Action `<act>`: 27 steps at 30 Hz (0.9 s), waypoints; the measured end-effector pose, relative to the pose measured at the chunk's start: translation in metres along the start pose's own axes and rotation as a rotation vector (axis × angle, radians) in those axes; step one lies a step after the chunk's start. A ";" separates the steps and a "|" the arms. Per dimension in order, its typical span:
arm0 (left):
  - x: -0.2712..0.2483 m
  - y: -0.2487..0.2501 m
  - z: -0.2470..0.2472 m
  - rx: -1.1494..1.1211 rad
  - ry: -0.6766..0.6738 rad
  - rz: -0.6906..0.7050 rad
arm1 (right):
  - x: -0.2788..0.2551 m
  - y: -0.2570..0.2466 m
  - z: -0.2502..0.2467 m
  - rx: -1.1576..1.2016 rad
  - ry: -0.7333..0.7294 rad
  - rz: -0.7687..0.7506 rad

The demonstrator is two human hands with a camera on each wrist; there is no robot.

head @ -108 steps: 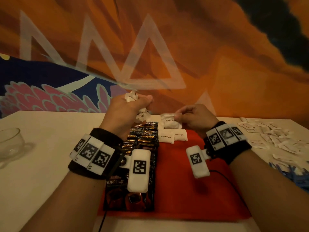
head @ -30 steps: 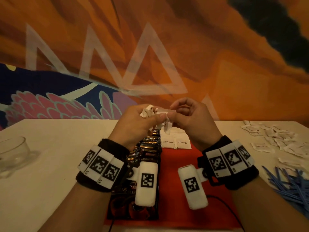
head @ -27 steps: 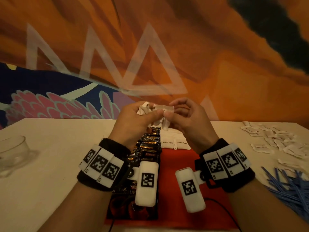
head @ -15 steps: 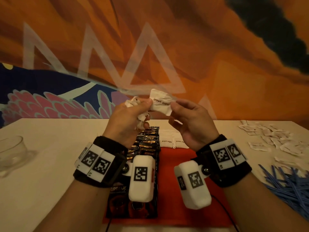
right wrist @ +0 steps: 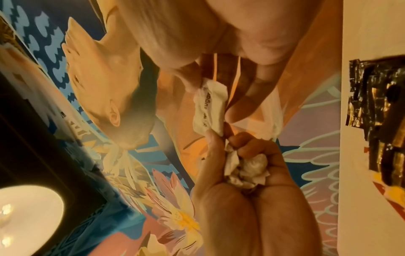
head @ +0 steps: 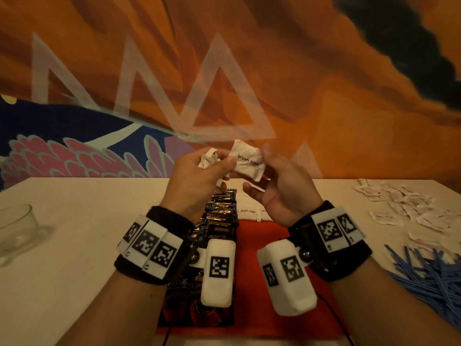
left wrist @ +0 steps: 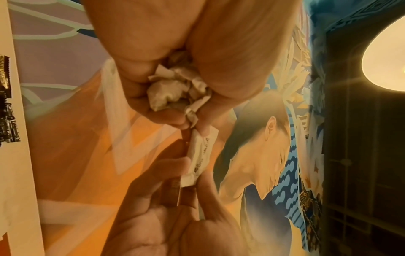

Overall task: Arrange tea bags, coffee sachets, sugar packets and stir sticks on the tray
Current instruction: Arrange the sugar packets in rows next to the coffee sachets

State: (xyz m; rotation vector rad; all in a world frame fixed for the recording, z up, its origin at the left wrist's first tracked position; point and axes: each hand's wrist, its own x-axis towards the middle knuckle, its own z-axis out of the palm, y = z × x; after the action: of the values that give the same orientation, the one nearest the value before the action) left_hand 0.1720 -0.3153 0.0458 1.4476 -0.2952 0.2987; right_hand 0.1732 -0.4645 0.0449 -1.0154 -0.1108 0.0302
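Both hands raised above red tray [head: 279,245]; left hand [head: 197,181] pinches brown sugar packet [head: 247,163], crumpled packets [left wrist: 175,90] balled in palm; right hand [head: 282,193] grips packet's other end

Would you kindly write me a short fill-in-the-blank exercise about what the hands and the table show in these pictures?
1. The packet held up between both hands reads "brown ____".
2. The left hand also grips a wad of crumpled ____ packets.
3. The stir sticks piled on the table are ____ in colour.
4. The dark coffee sachets lie on a ____ tray.

Missing words: sugar; white; blue; red
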 end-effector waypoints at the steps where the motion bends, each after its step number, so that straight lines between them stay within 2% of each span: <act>1: 0.000 0.000 0.000 -0.007 0.010 0.003 | 0.000 0.000 0.000 0.013 -0.012 -0.005; 5: 0.003 0.000 -0.005 -0.045 0.056 -0.030 | -0.001 -0.002 -0.003 -0.104 -0.038 -0.096; 10: 0.003 0.001 -0.010 0.004 0.032 -0.048 | 0.002 0.001 -0.008 -0.442 -0.040 -0.292; 15: 0.004 0.001 -0.011 0.151 0.130 0.022 | 0.005 0.002 -0.016 -0.651 -0.060 -0.319; 19: 0.005 0.001 -0.014 0.187 0.172 0.043 | 0.015 0.005 -0.032 -0.758 -0.041 -0.223; 27: 0.005 0.010 -0.021 0.096 0.173 0.032 | 0.061 0.028 -0.079 -1.123 0.108 0.168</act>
State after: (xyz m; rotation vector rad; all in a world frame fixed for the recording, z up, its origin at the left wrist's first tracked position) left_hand 0.1735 -0.2931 0.0549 1.5019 -0.1647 0.4666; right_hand 0.2426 -0.5120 -0.0148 -2.1433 0.0754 0.0694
